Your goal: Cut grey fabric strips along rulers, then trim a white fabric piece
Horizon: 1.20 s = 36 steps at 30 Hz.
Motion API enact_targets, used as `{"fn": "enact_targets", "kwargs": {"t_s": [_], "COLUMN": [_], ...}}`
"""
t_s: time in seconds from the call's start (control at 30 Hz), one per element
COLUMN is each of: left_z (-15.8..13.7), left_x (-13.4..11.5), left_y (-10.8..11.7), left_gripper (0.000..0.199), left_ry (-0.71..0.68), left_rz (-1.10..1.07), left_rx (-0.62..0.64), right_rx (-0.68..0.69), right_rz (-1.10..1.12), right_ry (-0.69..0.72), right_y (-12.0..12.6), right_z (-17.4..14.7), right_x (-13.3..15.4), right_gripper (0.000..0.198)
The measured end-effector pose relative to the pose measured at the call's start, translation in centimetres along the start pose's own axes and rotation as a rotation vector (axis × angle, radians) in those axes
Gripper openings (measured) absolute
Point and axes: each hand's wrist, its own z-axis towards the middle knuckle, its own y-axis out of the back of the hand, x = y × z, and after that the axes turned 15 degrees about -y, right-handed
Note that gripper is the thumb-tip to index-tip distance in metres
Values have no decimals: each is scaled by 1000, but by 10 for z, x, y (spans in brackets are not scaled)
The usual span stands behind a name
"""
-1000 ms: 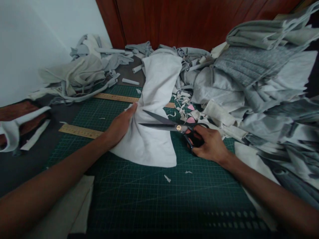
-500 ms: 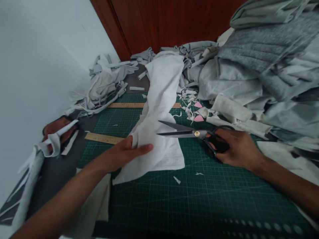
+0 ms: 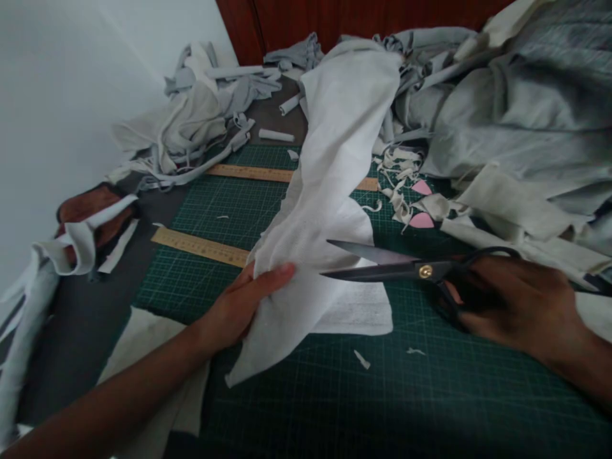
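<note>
A long piece of white fabric [image 3: 335, 146] stretches from the back of the green cutting mat [image 3: 306, 401] to its middle. My left hand [image 3: 248, 296] pinches the fabric's left edge, thumb on top and fingers underneath. In my right hand [image 3: 521, 312] is a pair of scissors [image 3: 411, 269] with black handles and a brass-coloured pivot. Their blades are parted and point left, over the fabric and close to my left thumb. Whether the blades touch the cloth I cannot tell.
Wooden rulers, one near [image 3: 201, 247] and one farther off [image 3: 253, 172], lie on the mat. Grey and white cloth is heaped at right [image 3: 526, 121] and at back left [image 3: 191, 121]. Small scraps [image 3: 399, 169] and pink pieces [image 3: 421, 220] lie right of the fabric.
The camera view has shifted, so most things appear farther left or right and larger. The scissors stay parted over the fabric, nearer my left thumb. My left hand keeps hold of the fabric.
</note>
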Motion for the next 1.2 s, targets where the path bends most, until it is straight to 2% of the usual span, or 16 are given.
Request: {"fn": "enact_targets", "kwargs": {"t_s": [0.17,0.5,0.77,0.9,1.2], "left_z": [-4,-5,-4,-3,-2], "left_x": [3,6,10,11,11], "left_y": [-6,-4,0,1,1], "left_gripper": [72,69,66,71,69], "left_ry": [-79,-252,-261,-247,-271], "left_rz": [-130,15,26,82,71], "left_rx": [-41,-65,-36,-74,-22], "right_rx": [6,-12,-11,1,5], "right_rz": [-101,-161,-132,-126,-132], "right_ry": [34,19,30,39,30], "right_y": [6,8,9,11,10], "right_z": [1,-9,-1,-3,-3], "right_x": [3,-2,6,4,6], "right_gripper": [13,12,12,8,9]}}
